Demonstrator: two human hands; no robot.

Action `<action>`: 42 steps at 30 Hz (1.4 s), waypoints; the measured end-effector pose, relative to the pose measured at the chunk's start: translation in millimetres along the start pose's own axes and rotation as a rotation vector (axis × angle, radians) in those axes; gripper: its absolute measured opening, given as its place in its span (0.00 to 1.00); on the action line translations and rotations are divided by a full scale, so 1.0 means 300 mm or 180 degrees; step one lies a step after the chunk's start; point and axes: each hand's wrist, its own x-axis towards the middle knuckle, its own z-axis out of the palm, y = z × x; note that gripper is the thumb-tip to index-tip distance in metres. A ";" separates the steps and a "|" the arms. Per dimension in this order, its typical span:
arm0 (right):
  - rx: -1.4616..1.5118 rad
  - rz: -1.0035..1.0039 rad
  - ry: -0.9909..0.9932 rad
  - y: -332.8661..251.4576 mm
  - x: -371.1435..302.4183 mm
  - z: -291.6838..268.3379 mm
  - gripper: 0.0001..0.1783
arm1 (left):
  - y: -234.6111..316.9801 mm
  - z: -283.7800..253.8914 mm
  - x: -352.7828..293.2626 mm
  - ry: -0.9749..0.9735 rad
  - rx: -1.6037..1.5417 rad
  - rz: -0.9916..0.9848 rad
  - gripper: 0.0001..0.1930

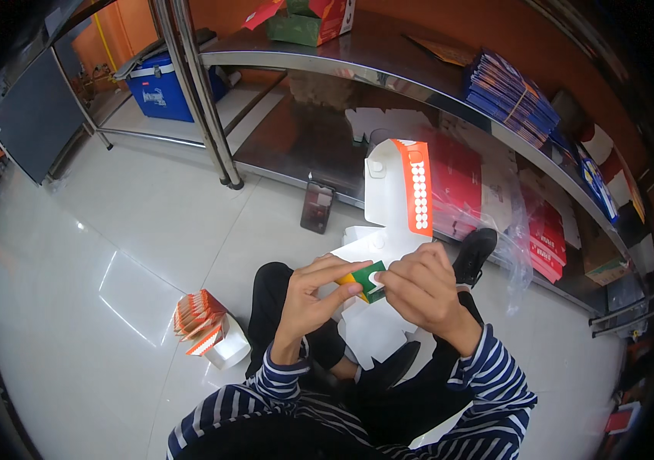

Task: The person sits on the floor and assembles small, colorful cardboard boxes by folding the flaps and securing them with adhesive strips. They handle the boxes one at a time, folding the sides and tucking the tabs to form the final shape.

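Observation:
A flat cardboard box blank [392,207], white inside with an orange dotted edge strip and a green and yellow flap, stands up in front of me. My left hand [308,295] pinches its lower green and yellow flap from the left, index finger stretched along the fold. My right hand [422,287] grips the same flap from the right, fingers curled over it. Both striped sleeves come in from below, over my black trousers.
A stack of folded orange and white boxes [208,326] lies on the white tiled floor at my left. A dark phone [317,207] leans by the steel shelf [388,65], which holds red packs, blue flat packs [507,92] and a green box. A blue cooler [162,88] stands far left.

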 end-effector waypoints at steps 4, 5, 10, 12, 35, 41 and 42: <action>0.0038 0.0046 -0.0007 0.002 0.001 0.001 0.14 | -0.004 0.000 0.000 -0.0064 0.0017 -0.0001 0.15; 0.0057 0.0067 -0.0019 0.001 0.001 0.000 0.14 | -0.006 -0.003 0.001 -0.0100 0.0030 0.0015 0.16; 0.0279 0.0496 -0.0256 0.007 -0.022 0.010 0.15 | 0.001 -0.017 0.014 -0.0344 0.0494 0.0079 0.17; 0.0797 0.1235 -0.0285 0.000 -0.009 0.003 0.14 | -0.005 -0.024 0.012 -0.0388 0.0532 -0.0020 0.17; 0.3515 0.3269 -0.0717 0.223 -0.148 0.016 0.15 | -0.213 -0.042 0.005 0.0706 -0.1362 -0.0653 0.22; 0.1617 0.2133 -0.0939 0.112 -0.048 0.034 0.16 | -0.177 0.017 0.003 0.0295 0.0113 -0.0183 0.16; 0.1694 0.2365 -0.0884 0.096 -0.036 0.044 0.15 | -0.165 0.025 0.003 0.0320 0.0125 -0.0206 0.16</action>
